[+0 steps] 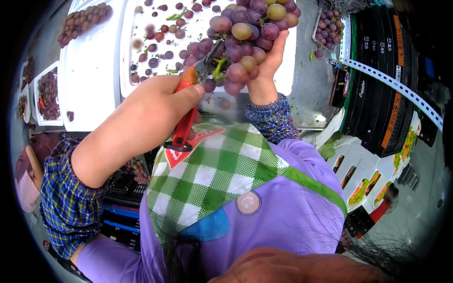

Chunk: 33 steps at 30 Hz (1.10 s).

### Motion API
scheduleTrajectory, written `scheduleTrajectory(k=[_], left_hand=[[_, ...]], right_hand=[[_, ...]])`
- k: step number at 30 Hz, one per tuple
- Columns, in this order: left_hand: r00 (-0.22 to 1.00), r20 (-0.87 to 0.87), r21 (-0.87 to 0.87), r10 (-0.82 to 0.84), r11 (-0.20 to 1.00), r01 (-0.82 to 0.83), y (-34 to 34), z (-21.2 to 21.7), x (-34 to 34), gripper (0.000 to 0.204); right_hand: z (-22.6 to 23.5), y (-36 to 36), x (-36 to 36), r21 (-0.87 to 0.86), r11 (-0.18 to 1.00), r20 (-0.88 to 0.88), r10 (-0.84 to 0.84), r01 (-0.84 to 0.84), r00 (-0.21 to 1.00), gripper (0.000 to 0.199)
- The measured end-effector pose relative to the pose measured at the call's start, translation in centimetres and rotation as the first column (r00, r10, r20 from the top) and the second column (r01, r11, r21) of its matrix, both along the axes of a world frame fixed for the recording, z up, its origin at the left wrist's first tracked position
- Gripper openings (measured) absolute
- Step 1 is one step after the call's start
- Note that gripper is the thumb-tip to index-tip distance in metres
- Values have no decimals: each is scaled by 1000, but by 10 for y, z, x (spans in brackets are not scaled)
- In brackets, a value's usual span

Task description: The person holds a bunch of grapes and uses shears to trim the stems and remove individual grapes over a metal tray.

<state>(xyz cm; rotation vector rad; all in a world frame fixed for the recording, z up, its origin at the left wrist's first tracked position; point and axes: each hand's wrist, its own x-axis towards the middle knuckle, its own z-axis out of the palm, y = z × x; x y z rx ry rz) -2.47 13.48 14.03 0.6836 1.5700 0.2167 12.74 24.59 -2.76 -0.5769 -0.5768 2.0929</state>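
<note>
My left hand [177, 96] is closed round red-handled snips [185, 123], with a dark strap loop at the handle's end. Their metal blades [204, 63] reach in among the grapes beside a green stem [218, 70]; the tips are partly hidden. From below and the right, my right hand [266, 70] supports a large bunch of purple and greenish-amber grapes [245, 42]. Its thumb side shows at the bunch's edge, while most fingers are behind the fruit. Under the bunch is a white tray [126, 52] scattered with loose grapes [153, 62] and green stem bits.
Another white tray or lid [94, 70] lies to the left, a grape bunch [85, 21] at its far end. Packed grapes [48, 94] sit farther left, and a small grape tray [329, 28] at far right. Black crates [373, 70] with a perforated white strip [396, 82] stand right.
</note>
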Motion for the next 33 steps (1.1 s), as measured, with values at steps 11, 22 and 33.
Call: scheduleTrajectory(k=[11, 22, 33], left_hand=[[973, 37, -65, 228, 972, -225, 2, -13, 28, 38], [934, 99, 1, 344, 938, -346, -9, -14, 34, 36], [980, 108, 18, 164, 986, -167, -8, -6, 28, 40]], right_hand=[[-8, -5, 1, -23, 995, 9, -93, 93, 996, 66], [-6, -5, 6, 6, 991, -59, -132, 132, 990, 64], [-11, -1, 6, -28, 994, -174, -106, 103, 979, 68]])
